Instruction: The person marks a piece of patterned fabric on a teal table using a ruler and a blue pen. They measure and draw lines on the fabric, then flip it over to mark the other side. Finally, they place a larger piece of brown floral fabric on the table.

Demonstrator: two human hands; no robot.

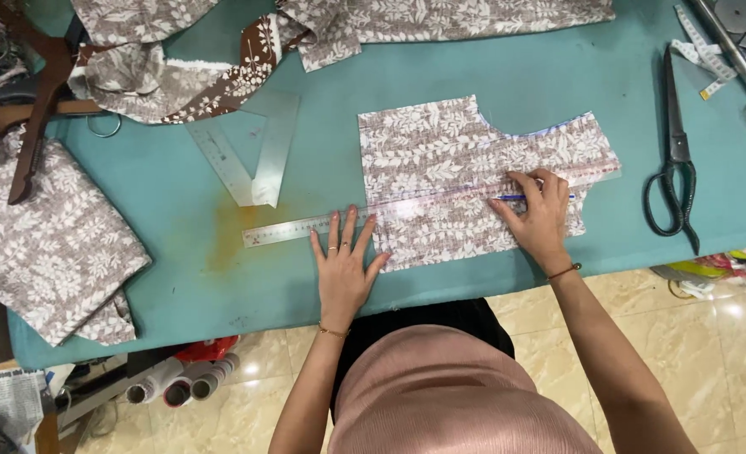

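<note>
Left hand (342, 267) flat, fingers (334, 229) spread wide and gripping nothing, tips pressing the clear ruler (322, 224) down near the front edge of the bench (179, 210), just left of the cloth. Right hand (539, 217) curled around a blue pen (516, 197), pinched between thumb and forefingers, tip apparently touching the ruler's upper edge, though hard to tell for sure at this size.

Under both hands, a cut fabric piece (465, 181), grey-brown with a white leaf print, lying flat at the middle of the bench toward the front edge, scooped neckline curve facing the back edge. Ruler running across it on a slight slant, left end out on bare teal, right end past the cloth's right edge.

Likely light, limp and quick to creep or wrinkle under a dragged pen; best held by flat pressure through the stiff ruler, not pinched at a corner. Ruler itself thin, probably slick, prone to pivot if pressed at only one end.

Further out: black scissors (674, 160) near the right edge, a metal square (251, 160) left of centre, more of the same print heaped at the back-left corner (137, 67) and draped over the left edge (49, 244); a tape measure (705, 55) at the back right.
</note>
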